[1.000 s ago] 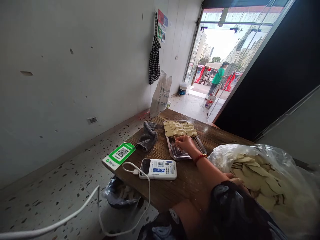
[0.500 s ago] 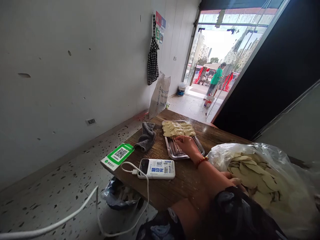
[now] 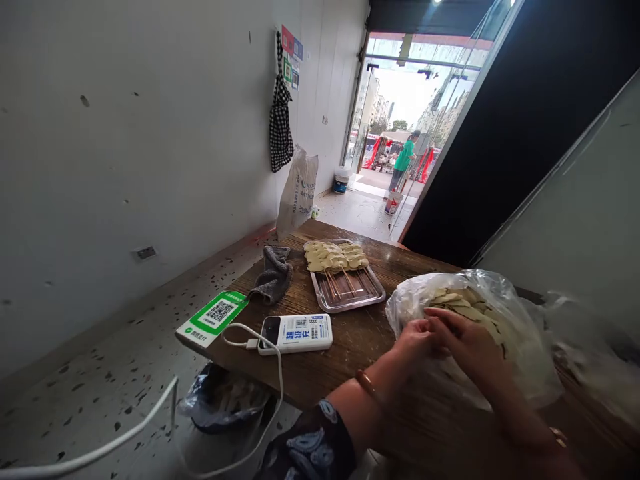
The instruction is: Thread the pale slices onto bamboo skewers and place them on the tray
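Observation:
My left hand (image 3: 419, 341) and my right hand (image 3: 463, 339) meet at the near side of a clear plastic bag (image 3: 413, 293). Both have their fingers curled together; whatever lies between them is hidden. Inside the bag is a heap of pale, thin, flat slices (image 3: 493, 327), partly covered by my right hand. To the left of the bag a metal tray (image 3: 345, 307) holds skewers threaded with overlapping pale slices (image 3: 330, 257). Their bare wooden sticks (image 3: 345, 283) point toward me.
On the wooden table (image 3: 320, 373) lie a white power bank (image 3: 305, 333) with a cable, a grey cloth (image 3: 274, 275) and a green QR-code card (image 3: 217, 313). A lined bin (image 3: 225, 400) stands below the left edge. A person in green (image 3: 404, 157) stands outside.
My right hand has left the stick ends at the tray and come back to the right, beside my left hand at the bag. The camera view has turned slightly right.

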Demonstrator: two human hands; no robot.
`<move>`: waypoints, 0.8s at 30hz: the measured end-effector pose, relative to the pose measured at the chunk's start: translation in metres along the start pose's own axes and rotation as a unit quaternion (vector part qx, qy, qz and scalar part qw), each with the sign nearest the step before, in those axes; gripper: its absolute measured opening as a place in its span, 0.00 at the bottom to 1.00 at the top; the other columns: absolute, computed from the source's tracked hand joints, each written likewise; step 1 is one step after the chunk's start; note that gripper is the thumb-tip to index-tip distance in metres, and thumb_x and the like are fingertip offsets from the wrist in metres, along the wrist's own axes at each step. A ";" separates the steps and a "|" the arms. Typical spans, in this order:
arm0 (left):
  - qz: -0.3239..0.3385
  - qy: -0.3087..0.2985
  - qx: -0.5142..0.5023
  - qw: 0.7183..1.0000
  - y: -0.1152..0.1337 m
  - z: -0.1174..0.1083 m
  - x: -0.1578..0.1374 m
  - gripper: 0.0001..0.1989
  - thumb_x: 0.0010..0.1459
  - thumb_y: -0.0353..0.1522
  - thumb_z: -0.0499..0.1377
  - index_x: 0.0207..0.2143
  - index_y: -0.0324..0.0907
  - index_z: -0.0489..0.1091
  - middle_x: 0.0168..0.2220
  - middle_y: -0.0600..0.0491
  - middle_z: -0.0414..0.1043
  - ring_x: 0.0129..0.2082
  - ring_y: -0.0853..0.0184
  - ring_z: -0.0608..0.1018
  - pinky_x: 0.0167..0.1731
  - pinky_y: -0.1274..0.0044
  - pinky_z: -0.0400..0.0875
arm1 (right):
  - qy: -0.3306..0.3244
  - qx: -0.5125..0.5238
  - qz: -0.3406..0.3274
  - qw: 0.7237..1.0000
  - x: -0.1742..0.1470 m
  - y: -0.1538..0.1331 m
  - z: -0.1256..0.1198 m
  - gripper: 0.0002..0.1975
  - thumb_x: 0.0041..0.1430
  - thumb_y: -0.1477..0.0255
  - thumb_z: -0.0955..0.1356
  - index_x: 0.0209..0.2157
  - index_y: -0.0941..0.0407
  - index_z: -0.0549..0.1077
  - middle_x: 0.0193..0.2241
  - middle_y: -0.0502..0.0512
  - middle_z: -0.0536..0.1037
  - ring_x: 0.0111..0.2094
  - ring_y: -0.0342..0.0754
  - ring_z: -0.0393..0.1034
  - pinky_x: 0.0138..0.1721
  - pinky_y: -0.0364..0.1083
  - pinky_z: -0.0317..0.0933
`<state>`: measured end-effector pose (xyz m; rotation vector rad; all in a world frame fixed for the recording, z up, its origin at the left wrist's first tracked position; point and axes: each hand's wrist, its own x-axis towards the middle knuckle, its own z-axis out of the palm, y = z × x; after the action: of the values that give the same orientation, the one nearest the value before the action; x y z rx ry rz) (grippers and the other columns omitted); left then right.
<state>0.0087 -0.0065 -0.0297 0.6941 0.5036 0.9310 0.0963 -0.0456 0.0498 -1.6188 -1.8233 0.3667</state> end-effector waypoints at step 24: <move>0.032 0.013 0.121 0.992 0.030 0.007 0.002 0.15 0.50 0.36 0.66 0.36 0.36 0.70 0.27 0.52 0.76 0.23 0.72 0.77 0.24 0.81 0.72 | 0.150 -0.202 0.185 0.950 -0.154 0.202 -0.124 0.18 0.58 0.66 0.62 0.43 0.58 0.77 0.42 0.61 0.79 0.45 0.53 0.73 0.48 0.50 0.63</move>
<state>-0.0019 0.0052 -0.0034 0.9230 0.6262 0.9487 0.3328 -0.1809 -0.0251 -2.1719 -1.4211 -0.1049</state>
